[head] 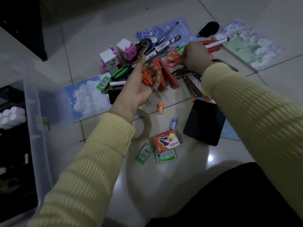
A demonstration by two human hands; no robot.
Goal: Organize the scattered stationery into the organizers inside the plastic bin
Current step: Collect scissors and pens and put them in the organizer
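Head view: left hand [139,86], palm up, fingers curled around orange-handled scissors [147,79] above the floor pile. Right hand [195,58] pinches orange-looped scissors [172,58] farther right. Red staplers [164,76] lie between the hands. Clear plastic bin [32,104] stands at left, black organizer [14,145] inside.

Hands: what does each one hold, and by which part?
Left hand holds small orange scissors by the handles, blades jutting past the palm. Right hand appears to pinch larger orange-handled scissors next to the loops; its fingertips are hidden.
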